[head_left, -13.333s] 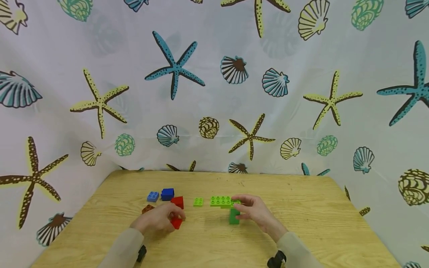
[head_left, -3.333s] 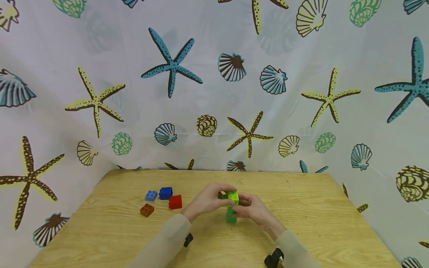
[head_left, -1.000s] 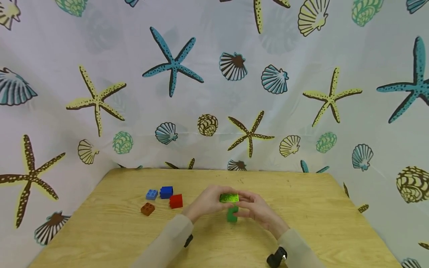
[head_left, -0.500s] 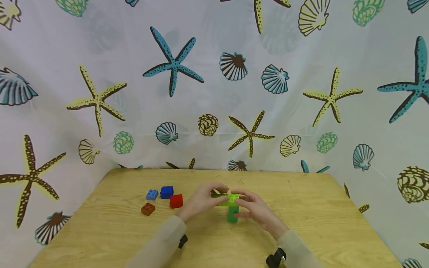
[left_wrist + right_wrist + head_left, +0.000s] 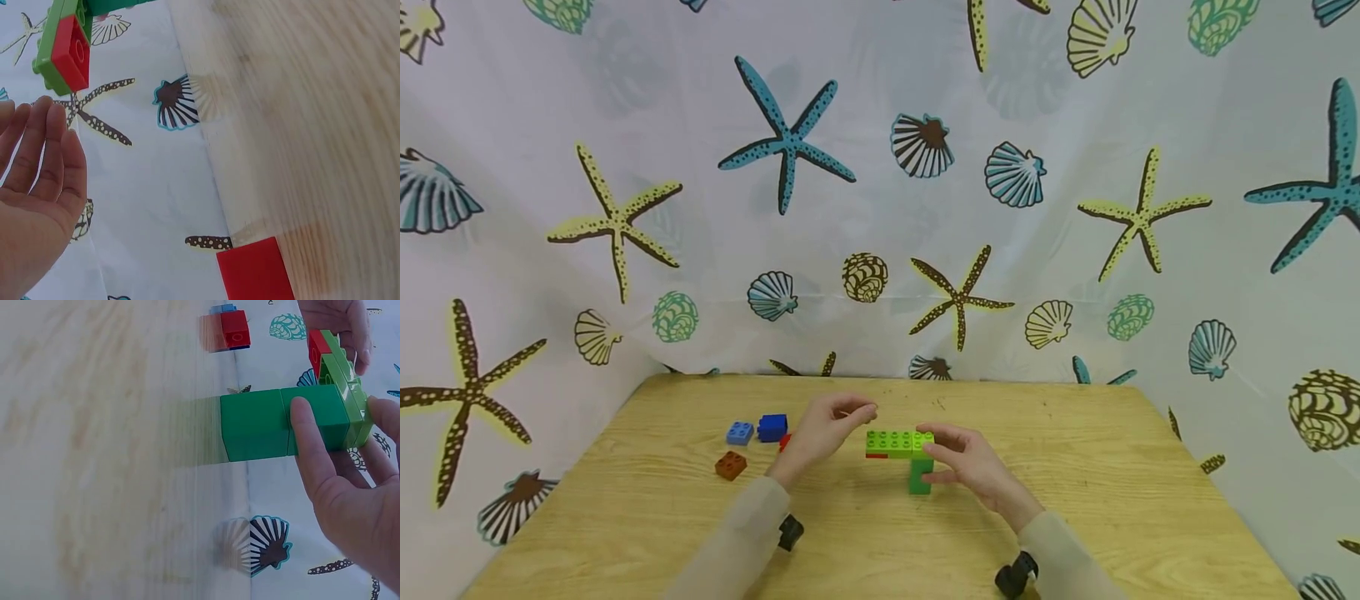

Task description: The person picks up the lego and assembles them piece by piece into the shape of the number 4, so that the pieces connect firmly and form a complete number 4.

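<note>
My right hand (image 5: 981,471) holds an upright toy-brick structure, fingers and thumb on its right side. Two dark green bricks (image 5: 253,425) are stacked as its column. Lime green bricks (image 5: 891,442) lie across the top and stick out to the left. Under that free left end sits a red brick (image 5: 72,53), showing as a thin strip in the head view. My left hand (image 5: 823,429) is just left of and behind the overhang, fingers loosely bent and holding nothing; in the left wrist view a gap separates its fingertips from the structure.
Left on the wooden table (image 5: 1075,500) lie a light blue brick (image 5: 740,433), a dark blue brick (image 5: 772,427) and a brown brick (image 5: 731,466). Another red brick (image 5: 785,442) is partly hidden behind my left hand. A patterned curtain (image 5: 880,200) hangs around the back and sides.
My left hand has let go of the overhang and moved left, uncovering the red brick beneath. Earlier, a small lime brick lay loose. My right hand stays at the structure.
</note>
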Action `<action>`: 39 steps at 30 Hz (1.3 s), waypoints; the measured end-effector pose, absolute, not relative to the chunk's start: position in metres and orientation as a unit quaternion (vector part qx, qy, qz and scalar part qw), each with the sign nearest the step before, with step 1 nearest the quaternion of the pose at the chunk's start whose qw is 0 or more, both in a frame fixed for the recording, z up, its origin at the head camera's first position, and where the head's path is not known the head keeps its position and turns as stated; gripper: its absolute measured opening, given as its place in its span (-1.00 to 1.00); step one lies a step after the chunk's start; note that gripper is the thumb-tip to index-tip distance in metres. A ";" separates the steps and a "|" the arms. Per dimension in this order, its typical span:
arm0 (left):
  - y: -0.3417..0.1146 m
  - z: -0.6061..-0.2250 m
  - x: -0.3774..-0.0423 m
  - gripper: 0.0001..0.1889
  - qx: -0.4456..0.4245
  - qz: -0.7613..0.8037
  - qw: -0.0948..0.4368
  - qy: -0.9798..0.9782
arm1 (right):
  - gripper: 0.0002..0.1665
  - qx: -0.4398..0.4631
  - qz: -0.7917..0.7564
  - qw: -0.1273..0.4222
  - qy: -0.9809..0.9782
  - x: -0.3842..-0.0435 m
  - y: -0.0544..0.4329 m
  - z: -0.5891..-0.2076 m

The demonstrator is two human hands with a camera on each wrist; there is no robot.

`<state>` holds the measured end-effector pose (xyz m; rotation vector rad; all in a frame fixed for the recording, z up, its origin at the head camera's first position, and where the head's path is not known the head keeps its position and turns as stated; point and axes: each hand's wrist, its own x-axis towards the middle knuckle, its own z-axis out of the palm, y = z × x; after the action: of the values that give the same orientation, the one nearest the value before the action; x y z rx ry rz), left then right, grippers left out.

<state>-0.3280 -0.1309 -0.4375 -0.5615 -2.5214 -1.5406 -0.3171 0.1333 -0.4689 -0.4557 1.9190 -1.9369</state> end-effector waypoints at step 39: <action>-0.252 -0.448 -0.356 -0.68 -0.116 -0.449 0.018 -0.886 | -0.37 -0.167 -0.684 0.198 0.683 -0.320 0.136 -0.466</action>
<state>-0.3562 -0.2519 -0.4483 -0.3597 -2.7500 -1.3953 -0.3196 0.1364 -0.4657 -0.4669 1.9107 -1.9131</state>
